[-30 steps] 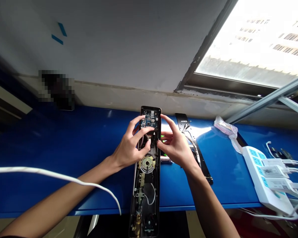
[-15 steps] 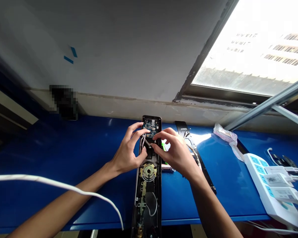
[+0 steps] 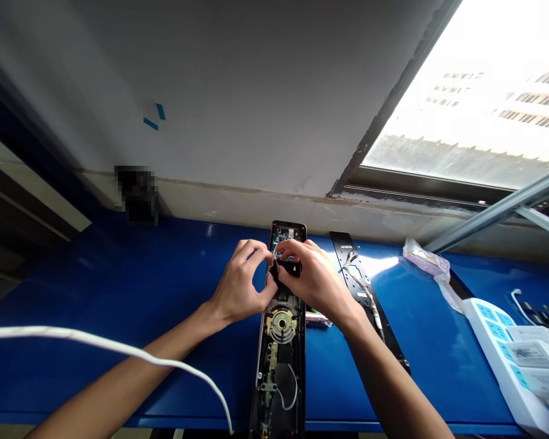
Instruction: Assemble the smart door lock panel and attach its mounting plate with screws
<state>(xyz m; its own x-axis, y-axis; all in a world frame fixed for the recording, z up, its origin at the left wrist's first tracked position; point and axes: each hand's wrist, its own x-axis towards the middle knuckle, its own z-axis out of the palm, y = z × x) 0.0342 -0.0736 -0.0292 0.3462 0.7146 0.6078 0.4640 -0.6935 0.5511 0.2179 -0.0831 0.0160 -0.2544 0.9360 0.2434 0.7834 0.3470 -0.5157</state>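
A long black device housing (image 3: pixel 255 390) lies open on the blue table, its inside facing up. A blue circuit board (image 3: pixel 282 234) sits at its far end, partly covered by my fingers. A round brass-coloured mechanism (image 3: pixel 282 324) is fixed nearer to me. Over the housing's left edge, my left hand (image 3: pixel 247 280) is closed, thumb and fingers on thin white wires (image 3: pixel 275 255). My right hand (image 3: pixel 313 277) pinches at the same wires from the right, just below the board. The wire ends and any connector are hidden between the fingertips.
To the right lies a black plate (image 3: pixel 348 244) with a wrapped cable. Beyond are a plastic-wrapped packet (image 3: pixel 425 259) and a white power strip (image 3: pixel 494 360) with plugged-in adapters. A white cable (image 3: pixel 119 346) hangs across the left foreground. The wall (image 3: pixel 256 122) rises behind.
My two hands have drawn closer together, and their fingertips now meet around the wires. The left fingers have come down off the circuit board. The whole view has shifted slightly.
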